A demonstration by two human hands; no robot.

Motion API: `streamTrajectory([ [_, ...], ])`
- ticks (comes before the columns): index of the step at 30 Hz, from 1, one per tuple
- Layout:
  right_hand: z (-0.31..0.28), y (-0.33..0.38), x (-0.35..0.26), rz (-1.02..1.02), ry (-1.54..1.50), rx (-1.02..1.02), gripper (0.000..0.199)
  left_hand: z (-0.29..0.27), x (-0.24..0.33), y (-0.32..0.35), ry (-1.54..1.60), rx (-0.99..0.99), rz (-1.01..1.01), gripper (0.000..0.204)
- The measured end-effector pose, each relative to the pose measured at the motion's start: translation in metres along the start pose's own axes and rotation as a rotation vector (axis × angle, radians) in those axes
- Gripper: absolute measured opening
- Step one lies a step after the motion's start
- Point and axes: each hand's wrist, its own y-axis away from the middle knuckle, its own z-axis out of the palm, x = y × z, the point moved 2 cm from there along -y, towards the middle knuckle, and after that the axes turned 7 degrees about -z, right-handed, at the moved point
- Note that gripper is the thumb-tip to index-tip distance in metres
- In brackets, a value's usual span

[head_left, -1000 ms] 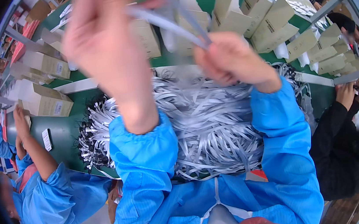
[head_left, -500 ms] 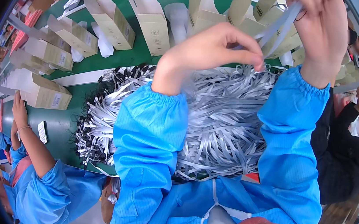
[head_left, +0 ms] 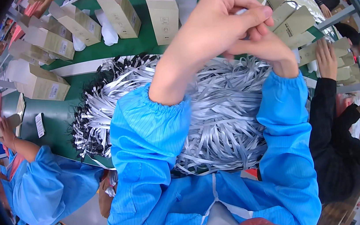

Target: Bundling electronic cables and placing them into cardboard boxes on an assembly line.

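My left hand (head_left: pixel 219 26) is bent over the pile with its thumb and fingers pinched together. What the pinch holds, if anything, is too small or hidden to make out. Right against it is my right hand (head_left: pixel 268 51), its fingers largely covered by the left one, so their grip does not show. Beneath both hands lies a big heap of grey-white flat straps (head_left: pixel 227 116), like lanyards. Black cord ends (head_left: pixel 87 134) bunch along the heap's left and upper edge.
Open beige cartons (head_left: pixel 163 19) stand along the far side of the green table (head_left: pixel 59 122), with white wrapped items (head_left: pixel 107 29) between them. A small white card (head_left: pixel 40 125) lies at left. Co-workers sit on both sides; a person's hand (head_left: pixel 327 58) reaches in at right.
My right hand has come down and left to meet my left hand, which rose slightly. The strap it held no longer shows. The right co-worker's hand has reached in toward the cartons.
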Motion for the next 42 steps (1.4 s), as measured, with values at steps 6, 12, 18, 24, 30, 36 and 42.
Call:
streamTrajectory([
  [6,0.007,0.008,-0.029,-0.120,0.019,0.559,0.027,-0.016,-0.008,-0.008,0.025,0.057,0.189,0.025],
  [12,-0.017,0.010,-0.027,-0.196,-0.479,1.173,0.032,0.030,-0.029,-0.025,0.090,-0.067,-0.002,0.026],
  [18,-0.097,0.030,-0.040,-0.380,-0.882,0.853,0.024,0.030,-0.044,-0.022,0.034,-0.198,-0.143,0.025],
  [24,-0.182,0.005,-0.045,-0.531,-0.898,0.665,0.032,0.020,-0.046,-0.025,-0.189,-0.135,-0.037,0.023],
  [30,-0.176,-0.013,0.017,-0.329,-0.373,1.013,0.030,0.004,-0.054,-0.007,-0.838,-0.009,-0.083,0.030],
  [36,-0.136,0.010,0.055,-0.038,0.329,0.518,0.026,-0.011,-0.074,0.006,-1.134,-0.130,-0.261,0.031],
  [42,-0.131,0.033,0.053,0.081,0.625,0.413,0.026,-0.028,-0.089,0.007,-1.189,0.135,-0.266,0.025],
])
